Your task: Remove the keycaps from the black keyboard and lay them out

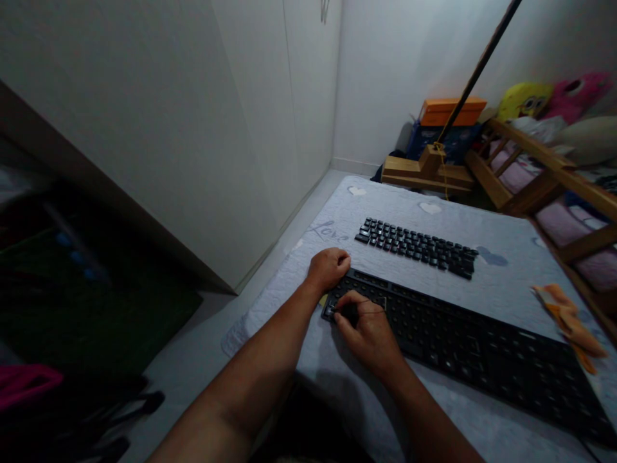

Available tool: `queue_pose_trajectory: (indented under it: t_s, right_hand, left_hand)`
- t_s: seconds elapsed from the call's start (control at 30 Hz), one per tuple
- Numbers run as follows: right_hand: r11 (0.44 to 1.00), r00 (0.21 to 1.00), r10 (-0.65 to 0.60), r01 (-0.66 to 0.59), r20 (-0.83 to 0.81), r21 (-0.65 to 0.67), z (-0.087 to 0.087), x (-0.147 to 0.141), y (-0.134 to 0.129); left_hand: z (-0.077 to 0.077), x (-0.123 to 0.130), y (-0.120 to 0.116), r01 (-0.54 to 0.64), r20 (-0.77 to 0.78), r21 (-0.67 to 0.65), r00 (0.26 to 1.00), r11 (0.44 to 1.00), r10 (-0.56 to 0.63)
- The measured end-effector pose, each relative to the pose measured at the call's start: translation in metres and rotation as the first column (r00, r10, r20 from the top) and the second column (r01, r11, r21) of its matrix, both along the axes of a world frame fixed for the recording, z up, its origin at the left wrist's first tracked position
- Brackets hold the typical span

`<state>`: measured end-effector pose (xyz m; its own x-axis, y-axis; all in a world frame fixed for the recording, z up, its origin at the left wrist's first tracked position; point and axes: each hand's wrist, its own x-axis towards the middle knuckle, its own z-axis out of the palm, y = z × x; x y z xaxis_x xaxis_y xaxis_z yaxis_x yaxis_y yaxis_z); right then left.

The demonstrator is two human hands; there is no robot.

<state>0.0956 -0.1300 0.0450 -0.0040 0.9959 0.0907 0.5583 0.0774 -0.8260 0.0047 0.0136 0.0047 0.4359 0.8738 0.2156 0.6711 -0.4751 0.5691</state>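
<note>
A long black keyboard (434, 328) lies at a slant on a pale blue quilted cloth (308, 350), many of its key places without caps. Behind it, loose black keycaps (417, 246) are laid out in rows. My left hand (328, 267) rests curled at the keyboard's far left corner, its fingertips hidden. Over the keyboard's left end is my right hand (364, 325), thumb and forefinger pinched close together near the corner keys. A thin dark wire-like line shows by its fingers; what the pinch holds is too small to make out.
An orange cloth (569, 325) lies at the right beyond the keyboard. A wooden stand (429, 168) with a slanted pole, an orange box (452, 112) and a wooden rail (554, 161) are behind. A white cabinet (216, 128) rises on the left.
</note>
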Motion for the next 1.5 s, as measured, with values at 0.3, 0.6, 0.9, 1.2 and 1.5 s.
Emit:
queue_pose_trajectory:
  t_s: [0.3, 0.6, 0.9, 1.2, 1.5]
  right_hand:
    - [0.998, 0.993, -0.028, 0.022, 0.111, 0.05, -0.002, -0.003, -0.002]
    - [0.998, 0.996, -0.055, 0.054, 0.066, 0.027, -0.005, -0.002, -0.002]
    - [0.989, 0.991, -0.034, 0.015, 0.129, 0.144, -0.012, -0.003, -0.004]
    - [0.988, 0.987, -0.02, -0.005, 0.16, 0.152, -0.018, -0.001, -0.004]
    - [0.957, 0.973, -0.005, -0.062, 0.231, 0.282, -0.024, -0.003, -0.005]
  left_hand:
    - [0.0, 0.0, 0.0, 0.009, 0.021, 0.0, 1.0, 1.0, -0.009]
    - [-0.001, 0.0, 0.0, 0.013, 0.009, 0.002, 1.0, 1.0, -0.013]
    - [-0.001, 0.0, 0.0, 0.009, 0.021, -0.003, 1.0, 1.0, -0.009]
    - [-0.001, 0.0, 0.0, 0.008, 0.008, -0.002, 1.0, 1.0, -0.008]
    - [-0.001, 0.001, 0.001, 0.008, 0.021, -0.011, 1.0, 1.0, -0.008]
